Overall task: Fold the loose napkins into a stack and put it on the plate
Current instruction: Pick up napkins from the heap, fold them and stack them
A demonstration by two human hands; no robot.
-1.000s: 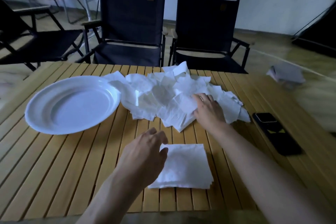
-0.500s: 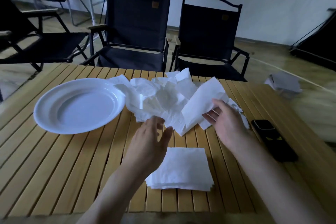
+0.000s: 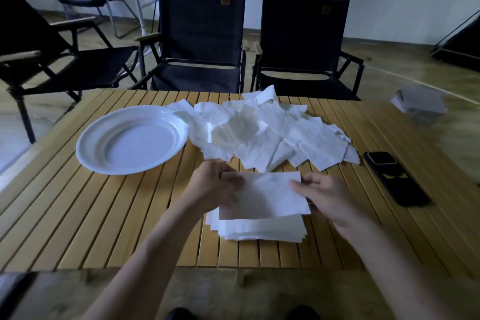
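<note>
A white napkin [image 3: 265,195] is held flat just above the folded stack [image 3: 262,228] near the table's front edge. My left hand [image 3: 213,187] pinches its left edge and my right hand [image 3: 322,195] pinches its right edge. Behind it, a heap of loose white napkins [image 3: 262,135] spreads across the middle of the table. The white plate [image 3: 91,153] sits at the left with nothing on it, its right rim touching the heap.
The slatted wooden table [image 3: 104,215] carries a black phone [image 3: 394,182] at the right. Two black folding chairs [image 3: 202,41] stand behind its far edge, another at the left. A grey bundle [image 3: 420,104] lies on the floor at the right.
My right hand pulled one napkin off the heap and brought it toward me. My left hand took its other edge, and it now hangs over the folded stack.
</note>
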